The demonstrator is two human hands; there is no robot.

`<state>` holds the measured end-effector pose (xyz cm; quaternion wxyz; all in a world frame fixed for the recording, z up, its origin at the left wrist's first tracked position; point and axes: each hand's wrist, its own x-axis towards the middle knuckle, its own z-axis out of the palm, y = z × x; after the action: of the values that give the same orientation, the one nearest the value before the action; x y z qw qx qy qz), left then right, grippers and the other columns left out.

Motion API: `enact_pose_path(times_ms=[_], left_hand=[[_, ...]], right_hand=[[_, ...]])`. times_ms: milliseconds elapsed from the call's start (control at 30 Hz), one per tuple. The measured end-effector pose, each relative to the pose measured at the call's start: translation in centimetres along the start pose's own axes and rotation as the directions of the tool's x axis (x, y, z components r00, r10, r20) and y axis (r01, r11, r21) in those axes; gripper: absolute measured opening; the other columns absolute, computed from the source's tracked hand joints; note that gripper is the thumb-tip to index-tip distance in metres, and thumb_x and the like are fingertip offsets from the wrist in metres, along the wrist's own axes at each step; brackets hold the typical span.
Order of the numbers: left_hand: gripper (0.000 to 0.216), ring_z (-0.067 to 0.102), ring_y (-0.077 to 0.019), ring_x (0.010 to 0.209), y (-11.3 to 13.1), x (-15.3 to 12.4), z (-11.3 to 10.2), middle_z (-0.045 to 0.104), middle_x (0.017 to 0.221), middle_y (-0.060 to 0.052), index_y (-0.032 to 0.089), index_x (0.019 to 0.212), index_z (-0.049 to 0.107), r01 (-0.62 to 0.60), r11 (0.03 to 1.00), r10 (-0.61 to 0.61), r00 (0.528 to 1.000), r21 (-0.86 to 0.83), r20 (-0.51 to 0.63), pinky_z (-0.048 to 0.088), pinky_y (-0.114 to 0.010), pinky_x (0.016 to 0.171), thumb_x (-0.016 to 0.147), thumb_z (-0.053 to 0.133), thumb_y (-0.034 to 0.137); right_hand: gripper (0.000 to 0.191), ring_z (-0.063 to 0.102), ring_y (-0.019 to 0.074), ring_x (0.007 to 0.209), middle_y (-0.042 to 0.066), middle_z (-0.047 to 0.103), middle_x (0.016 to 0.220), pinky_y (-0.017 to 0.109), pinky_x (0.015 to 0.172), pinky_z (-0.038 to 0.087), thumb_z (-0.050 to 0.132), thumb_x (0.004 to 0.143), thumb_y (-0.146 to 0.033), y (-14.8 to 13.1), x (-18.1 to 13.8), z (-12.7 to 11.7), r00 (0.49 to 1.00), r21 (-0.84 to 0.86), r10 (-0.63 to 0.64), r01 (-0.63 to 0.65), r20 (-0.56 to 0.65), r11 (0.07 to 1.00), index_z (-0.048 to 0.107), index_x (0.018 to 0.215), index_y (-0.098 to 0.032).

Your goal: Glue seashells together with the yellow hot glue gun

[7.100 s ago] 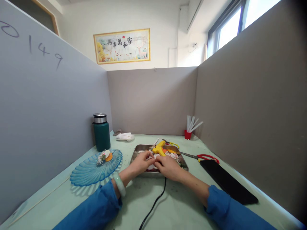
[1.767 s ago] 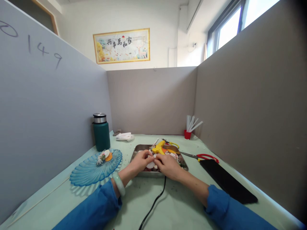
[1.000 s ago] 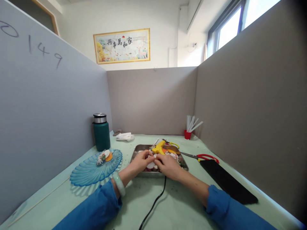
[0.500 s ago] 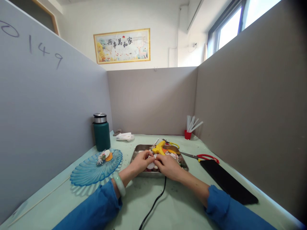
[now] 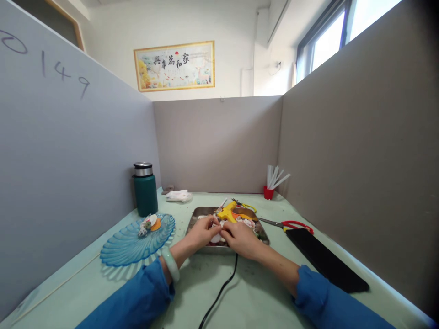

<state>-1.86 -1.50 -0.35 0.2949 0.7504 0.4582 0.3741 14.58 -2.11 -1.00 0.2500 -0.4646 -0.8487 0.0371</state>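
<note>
On the bench point(image 5: 264, 294), a blue plate point(image 5: 133, 249) lies left of the metal tray point(image 5: 219, 250). Above the tray, left hand point(image 5: 201, 232) and right hand point(image 5: 242, 238) meet, fingertips bunched; whether they pinch anything, I cannot tell. A yellow glue gun point(image 5: 227, 212) lies just beyond.

Smooth grey panels point(image 5: 219, 146) enclose a pale green table point(image 5: 267, 297) on three sides; beyond, a white wall point(image 5: 236, 27) bears a gold-bordered rectangular picture point(image 5: 174, 66); daylight fills a dark-framed window point(image 5: 329, 41).
</note>
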Motion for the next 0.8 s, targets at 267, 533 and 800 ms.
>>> enact_pose_path(times_ms=[267,533,800], left_hand=[[0.027,0.046,-0.0102,0.054,-0.11,-0.02,0.04,0.05,0.06,0.003,0.016,0.077,0.055,0.006,1.0,-0.006,1.0,0.012,0.003,0.034,-0.019,0.045,0.072,0.052,0.042],[0.024,0.045,-0.0103,0.055,-0.18,0.07,0.0,0.05,0.06,0.002,0.015,0.076,0.056,-0.042,0.998,0.042,0.999,0.054,-0.002,0.033,-0.019,0.047,0.073,0.051,0.039],[0.023,0.048,-0.0129,0.061,0.33,-0.2,-0.05,0.054,0.064,0.0,0.015,0.075,0.057,-0.053,0.993,0.055,0.998,0.109,-0.016,0.036,-0.021,0.052,0.073,0.05,0.037]], right_hand=[[0.031,0.053,0.0139,0.071,0.005,0.063,0.077,0.023,0.061,0.028,0.036,0.089,-0.035,-0.18,-0.04,0.02,1.0,-0.024,-0.021,0.021,0.001,0.999,0.062,0.087,-0.018],[0.03,0.053,0.014,0.07,0.005,0.063,0.078,0.023,0.06,0.028,0.036,0.089,-0.034,-0.14,-0.14,0.13,0.999,-0.041,-0.041,0.041,-0.014,0.998,0.061,0.086,-0.018],[0.03,0.055,0.0158,0.072,0.006,0.064,0.08,0.025,0.061,0.029,0.037,0.089,-0.034,-0.08,-0.14,0.27,0.999,-0.091,-0.042,0.042,-0.008,0.995,0.062,0.089,-0.018]])
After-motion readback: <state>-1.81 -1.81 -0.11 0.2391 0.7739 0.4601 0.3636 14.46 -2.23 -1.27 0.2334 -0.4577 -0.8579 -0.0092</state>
